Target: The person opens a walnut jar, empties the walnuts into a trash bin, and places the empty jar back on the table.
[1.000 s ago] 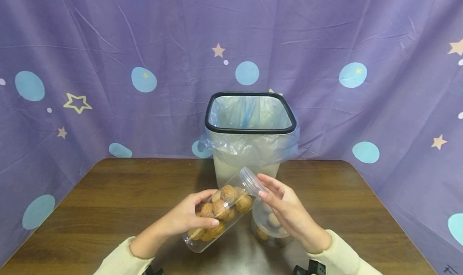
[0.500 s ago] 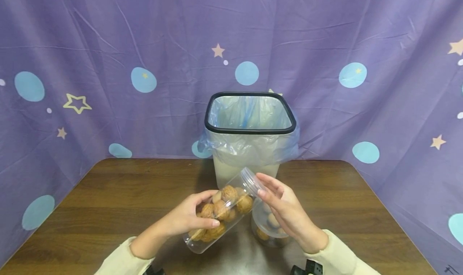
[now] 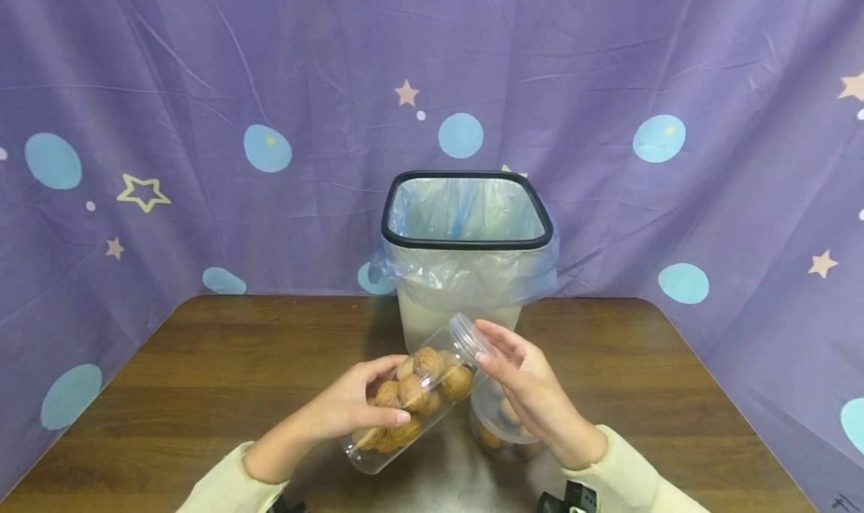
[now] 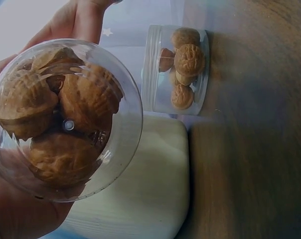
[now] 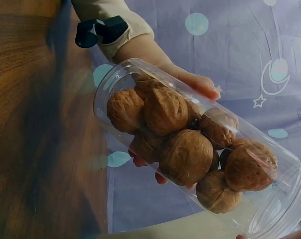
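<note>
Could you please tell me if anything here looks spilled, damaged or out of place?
Nothing looks spilled or damaged. The tall jar is tilted, but the left grip holds it and its nuts are inside; the short jar stands upright. Perhaps odd: the lined bin standing on the table, since bins usually stand on floors.

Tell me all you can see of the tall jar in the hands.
The tall jar is a clear cylinder, apparently plastic, with a ringed top; whether it is capped is hard to tell. Brown, wrinkled walnuts fill much of it. It tilts, top raised toward the person's right, in front of the bin. The left hand grips its body, thumb across the near side; the right hand holds the top.
</note>
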Demonstrator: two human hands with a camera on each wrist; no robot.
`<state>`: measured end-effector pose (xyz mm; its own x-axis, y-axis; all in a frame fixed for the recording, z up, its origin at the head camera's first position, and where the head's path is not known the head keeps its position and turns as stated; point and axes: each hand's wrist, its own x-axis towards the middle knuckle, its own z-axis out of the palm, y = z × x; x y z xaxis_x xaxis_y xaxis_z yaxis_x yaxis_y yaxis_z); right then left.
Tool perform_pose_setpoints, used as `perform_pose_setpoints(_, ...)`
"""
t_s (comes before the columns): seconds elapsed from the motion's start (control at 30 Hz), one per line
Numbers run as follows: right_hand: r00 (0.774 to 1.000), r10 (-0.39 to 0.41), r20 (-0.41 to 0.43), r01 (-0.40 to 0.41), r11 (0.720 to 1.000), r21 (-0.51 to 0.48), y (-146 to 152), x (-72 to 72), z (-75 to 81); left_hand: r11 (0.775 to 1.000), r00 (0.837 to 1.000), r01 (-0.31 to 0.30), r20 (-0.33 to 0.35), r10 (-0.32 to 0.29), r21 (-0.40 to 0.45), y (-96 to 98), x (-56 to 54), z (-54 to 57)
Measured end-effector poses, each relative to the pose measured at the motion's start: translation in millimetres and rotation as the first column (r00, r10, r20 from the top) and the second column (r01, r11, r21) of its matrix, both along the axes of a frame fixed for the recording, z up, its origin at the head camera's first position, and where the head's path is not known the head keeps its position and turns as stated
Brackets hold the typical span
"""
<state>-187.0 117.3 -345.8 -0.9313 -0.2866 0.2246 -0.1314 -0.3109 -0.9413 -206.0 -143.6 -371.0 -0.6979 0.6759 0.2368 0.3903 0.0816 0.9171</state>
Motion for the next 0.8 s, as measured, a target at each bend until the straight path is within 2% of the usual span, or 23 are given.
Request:
perform_pose_setpoints(0.4,1.000,0.022,-0.004,-0.022,0.999,-0.025,-0.5,-1.2,-0.7,1.000,1.000,0.022,0.011,-0.022,0.012,-0.5,-0.4,0.0)
perform_pose_setpoints(0.8,0.992,0.106,-0.075,-0.110,0.992,-0.054,4.6,-4.7,-4.9,0.996,0.997,0.068,0.034,-0.070,0.051,-1.0,0.7,0.7)
